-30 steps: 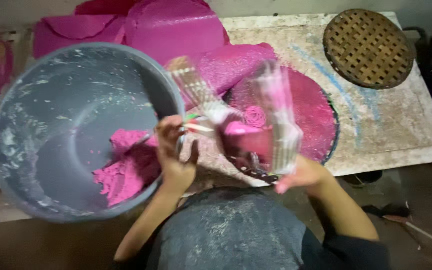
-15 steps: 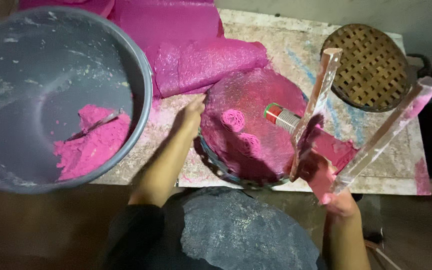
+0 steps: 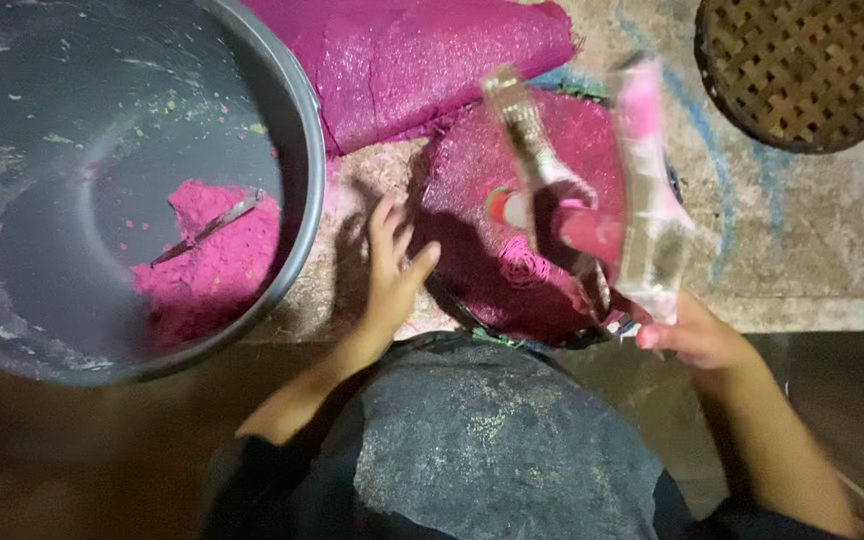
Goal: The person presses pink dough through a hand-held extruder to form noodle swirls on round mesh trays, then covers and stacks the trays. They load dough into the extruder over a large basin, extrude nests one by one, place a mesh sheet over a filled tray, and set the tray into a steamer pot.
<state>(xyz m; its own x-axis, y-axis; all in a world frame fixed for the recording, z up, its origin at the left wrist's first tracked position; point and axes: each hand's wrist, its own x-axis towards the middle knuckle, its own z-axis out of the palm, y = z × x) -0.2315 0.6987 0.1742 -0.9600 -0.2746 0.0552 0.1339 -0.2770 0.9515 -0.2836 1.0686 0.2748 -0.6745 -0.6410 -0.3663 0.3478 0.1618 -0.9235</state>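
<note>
**Two hands, one tray, one tool**

At centre frame we see one round tray (image 3: pixel 552 330) coated in pink paste, its dark rim showing along the lower edge. One small pink swirl (image 3: pixel 522 268) sits on the paste near the middle.

The left hand (image 3: pixel 390 275) lies at the tray's left edge, fingers spread and flat, palm down, holding nothing. Its fingertips reach toward the paste; we cannot tell whether they press on the rim or the mat beside it.

The right hand (image 3: pixel 697 335), at lower right, is closed around the base of a clear tool (image 3: pixel 592 190) with two long transparent arms smeared pink. The tool is blurred, lifted above the tray and tilted toward the top of the frame. One small red-and-white piece (image 3: pixel 507 207) shows between the arms; what it is we cannot make out.

At upper left stands one big grey basin (image 3: pixel 297 150), holding one heap of pink paste (image 3: pixel 217 265) with one thin stick (image 3: pixel 207 228) lying in it. One pink sheet (image 3: pixel 432 60) lies at top centre, just beside the basin and the tray. One woven lattice disc (image 3: pixel 802 70) sits at upper right, well apart from the tray. All rest on a stained mat (image 3: pixel 802 240).
</note>
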